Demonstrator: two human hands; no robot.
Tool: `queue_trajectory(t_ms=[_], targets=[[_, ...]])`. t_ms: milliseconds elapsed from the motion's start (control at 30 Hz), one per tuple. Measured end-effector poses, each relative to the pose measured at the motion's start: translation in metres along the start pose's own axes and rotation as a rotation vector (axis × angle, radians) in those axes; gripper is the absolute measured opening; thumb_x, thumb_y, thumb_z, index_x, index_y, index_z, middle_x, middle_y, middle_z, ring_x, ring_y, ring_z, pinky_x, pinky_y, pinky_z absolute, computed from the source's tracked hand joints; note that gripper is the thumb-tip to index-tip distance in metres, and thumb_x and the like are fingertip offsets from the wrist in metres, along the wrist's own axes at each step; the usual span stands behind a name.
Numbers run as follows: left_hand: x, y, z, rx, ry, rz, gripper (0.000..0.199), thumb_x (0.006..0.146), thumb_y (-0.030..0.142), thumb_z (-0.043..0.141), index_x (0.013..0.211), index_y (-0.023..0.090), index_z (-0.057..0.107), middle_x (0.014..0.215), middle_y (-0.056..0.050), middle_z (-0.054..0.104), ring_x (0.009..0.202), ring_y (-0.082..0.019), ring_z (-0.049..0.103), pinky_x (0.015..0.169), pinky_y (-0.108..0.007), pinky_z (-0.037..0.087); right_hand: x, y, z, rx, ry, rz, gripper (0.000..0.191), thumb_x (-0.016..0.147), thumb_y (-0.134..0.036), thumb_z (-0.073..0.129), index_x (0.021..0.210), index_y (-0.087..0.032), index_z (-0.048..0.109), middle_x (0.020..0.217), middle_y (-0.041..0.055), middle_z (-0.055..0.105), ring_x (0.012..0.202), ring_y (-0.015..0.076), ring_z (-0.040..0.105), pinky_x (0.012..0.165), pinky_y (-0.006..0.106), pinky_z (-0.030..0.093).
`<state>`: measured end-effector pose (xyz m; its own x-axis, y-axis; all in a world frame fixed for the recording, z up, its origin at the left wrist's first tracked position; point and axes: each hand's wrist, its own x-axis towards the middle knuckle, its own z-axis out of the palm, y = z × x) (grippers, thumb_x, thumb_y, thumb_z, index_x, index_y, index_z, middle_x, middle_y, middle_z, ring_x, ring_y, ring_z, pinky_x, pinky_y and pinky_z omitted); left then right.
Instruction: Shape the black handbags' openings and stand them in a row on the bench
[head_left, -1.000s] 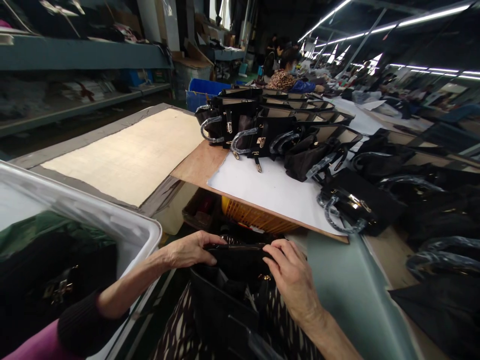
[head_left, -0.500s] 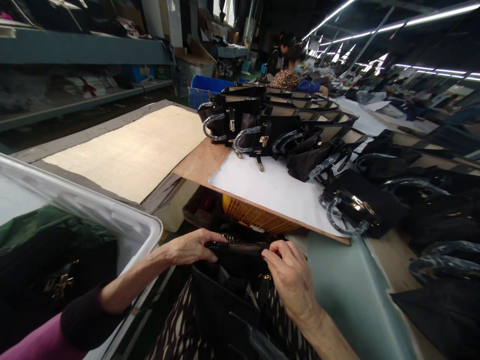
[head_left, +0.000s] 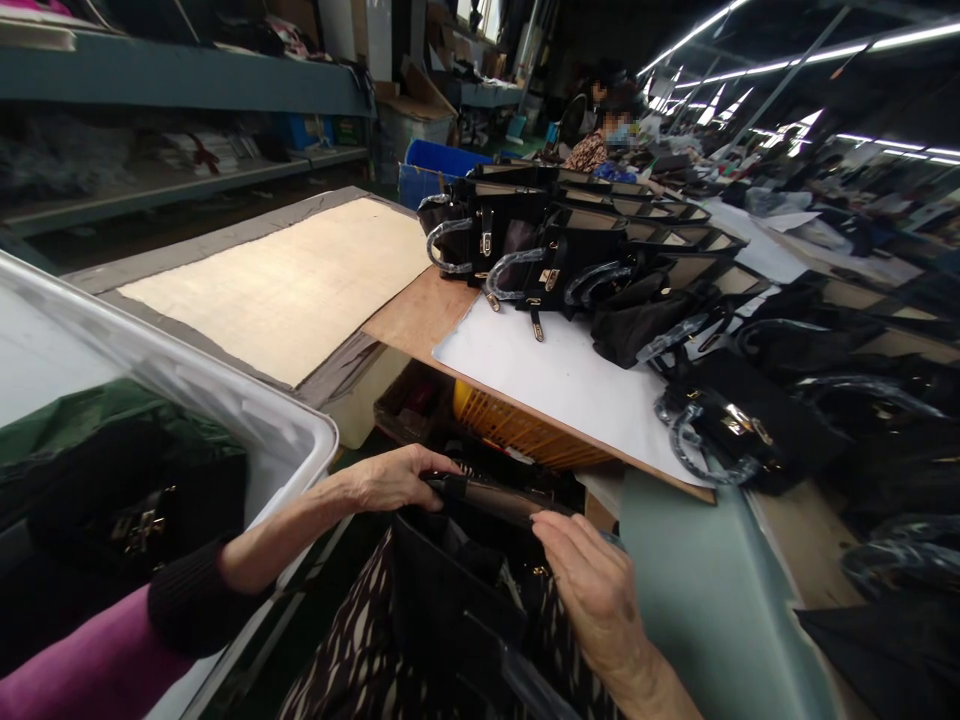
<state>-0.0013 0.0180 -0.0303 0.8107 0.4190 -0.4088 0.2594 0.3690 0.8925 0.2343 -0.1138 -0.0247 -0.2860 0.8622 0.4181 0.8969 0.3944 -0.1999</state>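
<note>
A black handbag (head_left: pixel 450 590) rests on my lap with its mouth facing up and a plastic-wrapped handle hanging at the front. My left hand (head_left: pixel 401 480) pinches the left end of the bag's far rim between thumb and fingers. At the rim's right end, my right hand (head_left: pixel 592 580) grips the edge, its fingers lying together along it. Between both hands the far rim is stretched, showing a brownish inner strip. Inside, the bag is dark, with a bit of gold metal near the right hand.
Several black handbags (head_left: pixel 585 235) with wrapped handles stand on the table's white sheet (head_left: pixel 525 370). A white bin (head_left: pixel 300 430) holding black bags is at my left. Beneath the table sits a yellow crate (head_left: pixel 517 425). A person (head_left: pixel 589 150) is farther back.
The view has shifted slightly left, so the scene sits farther right. My right hand has flattened its fingers along the rim, and the rim's inner strip shows more.
</note>
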Motion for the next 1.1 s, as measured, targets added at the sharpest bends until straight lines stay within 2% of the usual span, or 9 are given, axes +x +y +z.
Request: queue_trajectory(t_ms=[100, 267, 433, 633, 700, 767, 900, 1100], targets=[[-0.001, 0.001, 0.0, 0.002, 0.005, 0.001, 0.045, 0.058, 0.011, 0.054, 0.101, 0.016, 0.063, 0.077, 0.002, 0.063, 0.066, -0.012, 0.053, 0.06, -0.018, 0.039, 0.002, -0.001, 0.0, 0.01, -0.005, 0.043, 0.023, 0.084, -0.01, 0.043, 0.088, -0.02, 0.064, 0.085, 0.0057, 0.066, 0.076, 0.0156, 0.06, 0.071, 0.029, 0.049], [-0.004, 0.002, 0.002, 0.043, 0.016, 0.014, 0.043, 0.058, 0.012, 0.054, 0.1, 0.016, 0.064, 0.082, 0.001, 0.064, 0.071, -0.014, 0.054, 0.064, -0.019, 0.041, 0.002, 0.004, 0.007, -0.122, 0.024, 0.164, 0.025, 0.085, -0.012, 0.04, 0.084, -0.02, 0.064, 0.085, 0.0063, 0.059, 0.061, 0.0103, 0.053, 0.057, 0.024, 0.045], [-0.004, -0.001, 0.001, 0.016, -0.007, -0.024, 0.043, 0.06, 0.013, 0.054, 0.101, 0.015, 0.063, 0.08, 0.0, 0.064, 0.068, -0.013, 0.054, 0.061, -0.019, 0.041, 0.018, 0.008, 0.007, -0.075, 0.042, 0.312, 0.015, 0.082, -0.018, 0.049, 0.075, -0.02, 0.062, 0.084, 0.0053, 0.055, 0.072, 0.0155, 0.049, 0.066, 0.031, 0.043], [-0.007, 0.003, 0.003, -0.085, -0.02, -0.059, 0.039, 0.061, 0.014, 0.056, 0.099, 0.016, 0.063, 0.075, 0.002, 0.063, 0.062, -0.01, 0.052, 0.057, -0.017, 0.038, 0.037, 0.009, -0.003, -0.002, 0.011, 0.325, 0.012, 0.079, -0.017, 0.054, 0.069, -0.021, 0.058, 0.086, 0.0043, 0.057, 0.083, 0.0195, 0.049, 0.074, 0.035, 0.042], [-0.009, 0.004, 0.003, -0.1, -0.019, -0.063, 0.038, 0.061, 0.014, 0.057, 0.098, 0.015, 0.063, 0.076, 0.002, 0.063, 0.062, -0.011, 0.053, 0.058, -0.017, 0.039, 0.037, 0.011, -0.003, 0.016, 0.049, 0.353, 0.009, 0.078, -0.019, 0.056, 0.07, -0.02, 0.055, 0.087, 0.0048, 0.057, 0.085, 0.0202, 0.05, 0.075, 0.036, 0.042], [-0.01, 0.005, 0.003, -0.104, -0.013, -0.068, 0.039, 0.061, 0.013, 0.057, 0.099, 0.015, 0.063, 0.078, 0.001, 0.063, 0.063, -0.011, 0.053, 0.058, -0.018, 0.039, 0.035, 0.015, 0.0, 0.063, 0.077, 0.385, 0.003, 0.078, -0.022, 0.057, 0.079, -0.02, 0.055, 0.088, 0.0053, 0.059, 0.085, 0.0206, 0.052, 0.076, 0.037, 0.042], [-0.01, 0.003, 0.002, -0.093, 0.009, -0.061, 0.037, 0.062, 0.014, 0.058, 0.098, 0.015, 0.064, 0.081, 0.0, 0.064, 0.066, -0.012, 0.054, 0.059, -0.018, 0.04, 0.032, 0.026, 0.004, 0.215, -0.026, 0.384, 0.021, 0.08, -0.025, 0.054, 0.101, -0.022, 0.057, 0.092, 0.004, 0.064, 0.086, 0.0189, 0.056, 0.079, 0.034, 0.044], [-0.009, 0.006, 0.0, -0.096, 0.015, -0.106, 0.037, 0.062, 0.016, 0.06, 0.099, 0.016, 0.063, 0.078, 0.001, 0.064, 0.061, -0.011, 0.053, 0.055, -0.017, 0.038, 0.038, 0.029, -0.005, 0.429, -0.134, 0.422, 0.015, 0.08, -0.028, 0.054, 0.091, -0.023, 0.063, 0.088, 0.002, 0.063, 0.082, 0.016, 0.058, 0.075, 0.027, 0.045]])
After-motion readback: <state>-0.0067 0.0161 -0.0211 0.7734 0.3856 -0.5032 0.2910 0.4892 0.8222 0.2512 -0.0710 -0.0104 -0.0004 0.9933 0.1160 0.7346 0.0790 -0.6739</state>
